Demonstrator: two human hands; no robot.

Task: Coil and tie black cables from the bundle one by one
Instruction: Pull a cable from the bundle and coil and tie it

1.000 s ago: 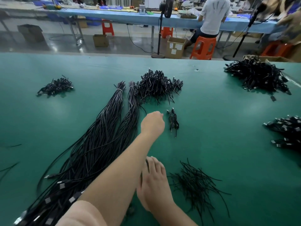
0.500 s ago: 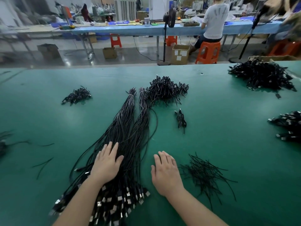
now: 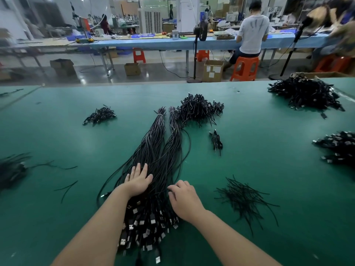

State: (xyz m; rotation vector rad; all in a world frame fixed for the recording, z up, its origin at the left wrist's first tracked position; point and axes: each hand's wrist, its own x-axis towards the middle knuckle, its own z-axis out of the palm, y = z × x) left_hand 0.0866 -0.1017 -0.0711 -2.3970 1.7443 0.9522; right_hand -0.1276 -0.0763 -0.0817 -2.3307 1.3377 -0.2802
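Resting flat on the bundle (image 3: 153,189), the left hand (image 3: 138,182) has its fingers straight and a little apart, pressing the black cables down at about 9 o'clock from the other hand. Half a second ago it lay in much the same spot, so it has only settled. The right hand (image 3: 184,199) has changed more: before, it was flat on the green counter (image 3: 269,169) beside the cables, and now it has slid left to the bundle's right edge with its fingertips bent onto the strands. It looks to be picking at one cable, but I cannot tell if it has one pinched yet.

That likely means the next cable is being picked out, with coiling and tying not yet begun.

The bundle's plug ends (image 3: 142,227) fan out near the person, at 6 o'clock. The cables run away toward 12 o'clock, where they are bound at the far tips.

At 3 o'clock from the right hand lies a loose heap of thin ties (image 3: 244,198). Farther off, at 1 o'clock, one small coiled cable (image 3: 216,142) lies alone. Past it sits a pile of finished coils (image 3: 197,109), just beside the bundle's far tips. Another small pile (image 3: 99,116) sits at 11 o'clock, well apart.
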